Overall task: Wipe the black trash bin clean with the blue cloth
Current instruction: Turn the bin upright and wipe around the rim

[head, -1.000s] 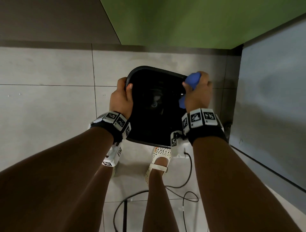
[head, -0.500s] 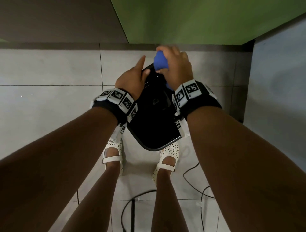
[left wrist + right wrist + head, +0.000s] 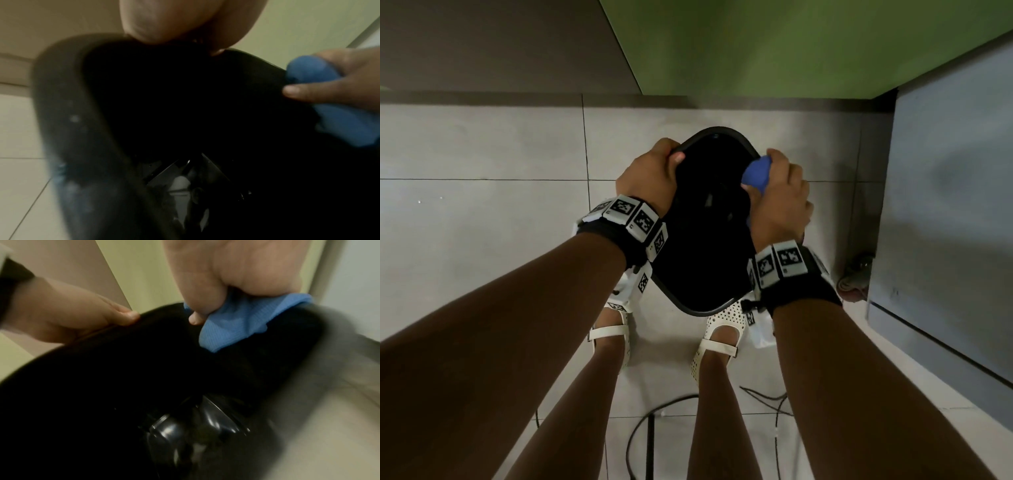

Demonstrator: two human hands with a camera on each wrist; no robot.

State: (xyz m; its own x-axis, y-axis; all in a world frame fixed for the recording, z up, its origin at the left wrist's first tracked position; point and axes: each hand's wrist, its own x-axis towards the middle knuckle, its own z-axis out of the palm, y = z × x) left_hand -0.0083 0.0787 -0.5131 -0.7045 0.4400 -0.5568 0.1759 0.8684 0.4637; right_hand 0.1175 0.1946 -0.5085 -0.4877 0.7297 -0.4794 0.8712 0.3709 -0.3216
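Note:
The black trash bin stands on the tiled floor between my feet, its open top facing me. My left hand grips the bin's left rim, thumb hooked over the inside edge. My right hand holds the bunched blue cloth and presses it over the right rim. In the left wrist view the blue cloth lies against the bin's inner wall. In the right wrist view the blue cloth drapes over the rim, thumb pinned on it, and the left hand holds the rim beside it.
A green wall rises behind the bin. A grey cabinet stands close on the right, with a caster wheel at its base. Black cables lie on the tiles behind my white shoes.
The right hand has slid the cloth from the bin's far rim round to its right rim. The left hand has shifted to grip the left rim, and the bin has turned slightly.

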